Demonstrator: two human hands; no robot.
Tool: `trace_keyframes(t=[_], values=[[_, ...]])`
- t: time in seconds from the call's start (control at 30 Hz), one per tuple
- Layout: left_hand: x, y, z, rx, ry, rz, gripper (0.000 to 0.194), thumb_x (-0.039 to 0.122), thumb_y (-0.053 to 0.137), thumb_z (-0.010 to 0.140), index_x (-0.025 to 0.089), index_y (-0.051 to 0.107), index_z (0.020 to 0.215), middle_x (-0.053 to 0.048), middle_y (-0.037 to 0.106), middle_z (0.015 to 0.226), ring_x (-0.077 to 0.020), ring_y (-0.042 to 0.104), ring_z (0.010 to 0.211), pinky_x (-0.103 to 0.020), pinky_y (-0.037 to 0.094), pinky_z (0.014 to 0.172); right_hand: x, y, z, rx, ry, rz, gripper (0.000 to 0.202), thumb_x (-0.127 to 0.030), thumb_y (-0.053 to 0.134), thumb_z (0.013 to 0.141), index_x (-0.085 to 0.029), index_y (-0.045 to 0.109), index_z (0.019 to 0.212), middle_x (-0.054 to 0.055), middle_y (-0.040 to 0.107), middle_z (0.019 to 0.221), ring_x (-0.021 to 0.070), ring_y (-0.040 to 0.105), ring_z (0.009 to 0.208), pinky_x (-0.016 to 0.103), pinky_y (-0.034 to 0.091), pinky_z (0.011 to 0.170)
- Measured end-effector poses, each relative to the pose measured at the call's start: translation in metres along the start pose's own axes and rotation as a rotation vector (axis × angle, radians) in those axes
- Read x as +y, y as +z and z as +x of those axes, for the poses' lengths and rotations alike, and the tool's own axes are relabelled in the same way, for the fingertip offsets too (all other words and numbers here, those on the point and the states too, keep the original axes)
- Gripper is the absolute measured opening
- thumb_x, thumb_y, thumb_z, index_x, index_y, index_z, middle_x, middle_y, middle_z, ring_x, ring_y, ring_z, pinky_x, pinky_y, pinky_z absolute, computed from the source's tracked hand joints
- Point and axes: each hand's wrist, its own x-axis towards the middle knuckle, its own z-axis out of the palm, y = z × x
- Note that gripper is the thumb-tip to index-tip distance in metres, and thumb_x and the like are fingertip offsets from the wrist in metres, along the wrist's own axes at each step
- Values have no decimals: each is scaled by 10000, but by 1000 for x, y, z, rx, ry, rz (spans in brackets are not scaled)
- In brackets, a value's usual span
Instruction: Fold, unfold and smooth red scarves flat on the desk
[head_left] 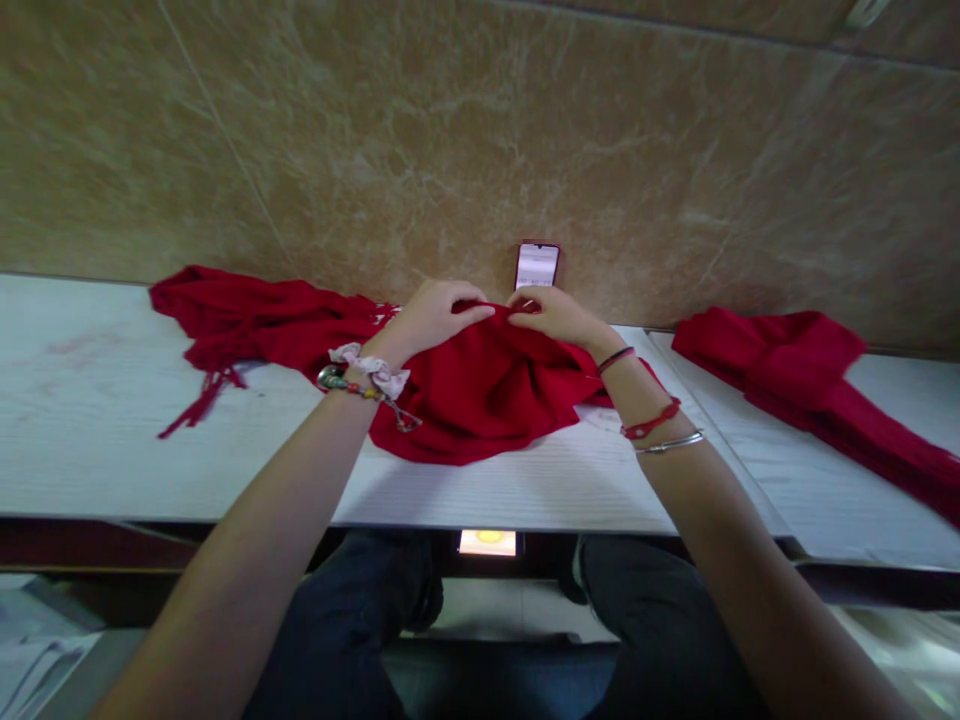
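Note:
A red scarf (pixel 487 400) with tassels at its left end lies bunched across the white table, its middle spread out between my forearms. My left hand (pixel 439 315) pinches the scarf's upper edge between thumb and fingers. Just to the right, my right hand (pixel 555 315) is closed on the same edge, a small gap away from the left. A tiny light-coloured sliver shows at the right fingertips, too small to name. Bracelets circle both wrists.
A phone (pixel 538 265) with a lit screen leans against the tiled wall (pixel 375 130) behind my hands. At the right lies another folded red scarf (pixel 772 360) on the table (pixel 90 400). A second lit screen (pixel 487 543) glows below the table's front edge, above my legs.

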Motion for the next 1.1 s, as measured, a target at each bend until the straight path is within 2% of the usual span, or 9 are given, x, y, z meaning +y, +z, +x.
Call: trace_keyframes(t=[0.07,0.13,0.3,0.4,0.57,0.7,0.77,0.9,1.1], values=[[-9,4,-2,20,-40,-41,358,430,478,808,125,661,854,-48,658,836,-168,566,769,-266,408,739,3,-6,9,-118,-7,54,74,-185,580,678,-159,631,725,-5,627,704,144,553,697,299,441,701],[-21,10,-3,6,-85,-116,383,457,497,787,124,652,895,-41,654,847,-163,559,760,-263,414,731,4,-14,13,-77,9,129,43,-187,590,664,-162,619,685,-14,605,670,143,548,688,295,439,687],[-55,15,-10,-256,-235,-203,442,523,550,712,125,659,872,-14,641,764,-146,528,655,-240,415,622,15,-51,2,417,134,471,61,-267,561,717,-219,564,680,-25,568,643,149,561,696,291,470,648],[-67,6,-15,-205,-321,-152,461,545,518,728,121,668,830,-18,634,736,-146,519,653,-234,404,605,31,-79,-17,606,211,436,66,-252,549,730,-260,548,665,-24,573,637,149,546,643,321,486,660],[-46,-15,-6,-27,-223,-99,383,408,447,790,122,676,901,-35,660,848,-156,548,770,-231,417,710,35,-89,-45,321,306,-133,108,-164,641,632,-196,643,736,25,618,683,187,567,679,416,470,747],[-7,-15,12,-106,-114,-12,327,325,462,779,143,694,921,-24,672,873,-167,574,824,-243,405,778,4,-51,-40,92,-14,-225,389,-300,703,639,-183,649,1005,80,632,1043,258,554,1004,438,414,910],[9,-12,20,-155,-73,18,316,323,472,779,163,700,926,-15,677,872,-165,581,825,-240,400,780,-12,-30,-31,40,-100,-238,333,-306,686,667,-204,660,982,64,631,1046,248,547,1019,416,415,911],[14,-13,25,-217,-61,76,344,363,474,782,161,694,954,-31,680,880,-165,588,812,-242,400,757,-20,-18,-17,97,-68,-269,101,-236,603,723,-181,681,757,62,649,877,218,573,885,369,430,845],[-27,-23,13,-212,-143,192,331,265,459,728,175,679,958,-36,683,915,-157,593,798,-228,416,741,16,-49,-23,330,156,-89,150,-292,549,735,-174,626,681,10,595,667,161,554,678,304,447,670]])
